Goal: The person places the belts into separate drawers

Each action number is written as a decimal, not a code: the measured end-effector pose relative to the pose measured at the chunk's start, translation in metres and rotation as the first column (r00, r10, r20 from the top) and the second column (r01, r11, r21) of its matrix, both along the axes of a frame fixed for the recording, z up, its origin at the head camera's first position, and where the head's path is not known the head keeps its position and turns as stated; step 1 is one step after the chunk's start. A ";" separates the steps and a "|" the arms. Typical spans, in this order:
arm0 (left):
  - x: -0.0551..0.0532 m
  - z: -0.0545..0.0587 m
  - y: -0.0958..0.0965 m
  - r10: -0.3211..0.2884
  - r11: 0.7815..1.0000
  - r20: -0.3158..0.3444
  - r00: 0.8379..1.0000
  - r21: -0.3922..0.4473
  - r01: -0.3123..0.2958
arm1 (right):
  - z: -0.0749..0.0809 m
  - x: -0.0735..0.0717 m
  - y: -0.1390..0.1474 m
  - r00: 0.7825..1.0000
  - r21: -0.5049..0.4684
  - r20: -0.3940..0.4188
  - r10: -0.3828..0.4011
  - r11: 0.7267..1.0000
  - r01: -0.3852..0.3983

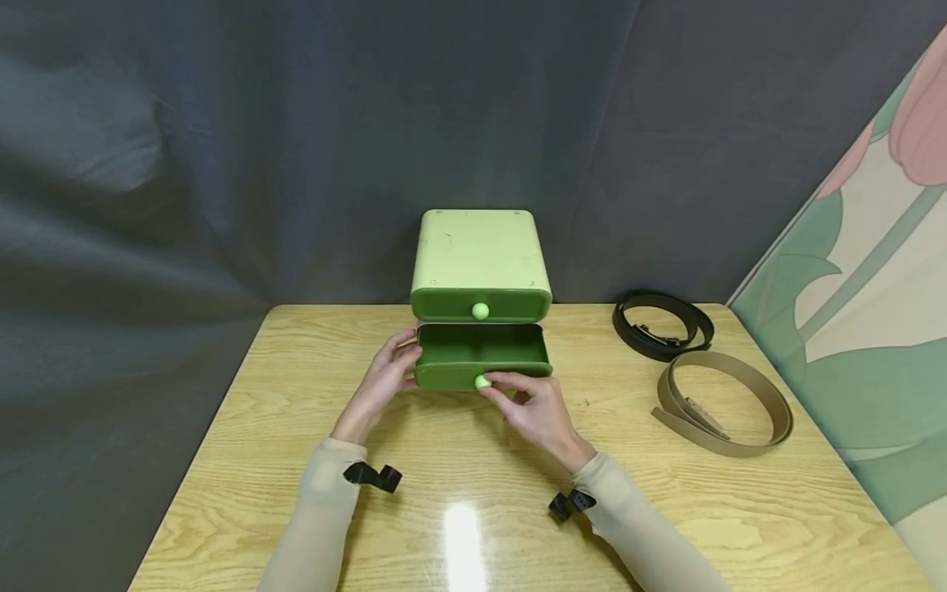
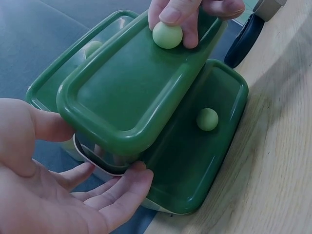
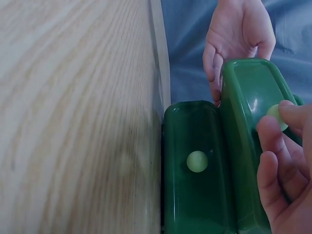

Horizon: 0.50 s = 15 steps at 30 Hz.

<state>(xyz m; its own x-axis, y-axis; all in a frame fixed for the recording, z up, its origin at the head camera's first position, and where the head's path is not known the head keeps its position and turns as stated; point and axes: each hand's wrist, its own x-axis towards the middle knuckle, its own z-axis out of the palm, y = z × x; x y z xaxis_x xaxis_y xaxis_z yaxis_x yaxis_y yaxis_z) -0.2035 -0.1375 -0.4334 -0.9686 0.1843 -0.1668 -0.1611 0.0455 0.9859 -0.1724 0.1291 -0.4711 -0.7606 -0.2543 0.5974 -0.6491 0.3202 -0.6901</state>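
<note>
A small light green chest of drawers (image 1: 481,251) with dark green fronts stands at the table's back edge. Its middle drawer (image 1: 444,376) is pulled out, showing a green interior. Thumb and fingers of my right hand (image 1: 542,413) pinch the round pale knob (image 2: 167,35) of that drawer. At the chest's left side is my left hand (image 1: 379,380), its fingers fairly straight, with fingertips touching the side beside the pulled-out drawer. The left wrist view shows the bottom drawer (image 2: 180,151), closed, with its own knob (image 2: 207,119); the head view hides it. The top drawer (image 1: 444,305) is closed.
To the right on the wooden table (image 1: 251,460) lie a coiled black belt (image 1: 625,329) and, nearer, a coiled tan belt (image 1: 778,407). A dark curtain (image 1: 348,148) hangs behind the chest. A flower-patterned panel (image 1: 873,329) borders the right side.
</note>
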 end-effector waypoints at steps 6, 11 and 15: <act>-0.001 -0.001 0.000 -0.001 1.000 0.001 1.000 0.000 0.001 | 0.001 0.004 0.001 1.000 0.006 0.005 0.006 1.000 -0.006; -0.001 -0.001 0.000 -0.005 1.000 0.002 1.000 -0.007 0.005 | 0.001 0.007 0.002 1.000 0.013 -0.003 0.011 1.000 -0.011; -0.001 -0.002 0.000 -0.012 1.000 0.000 1.000 -0.009 0.012 | 0.001 0.010 0.003 0.999 0.003 -0.002 0.033 0.999 -0.033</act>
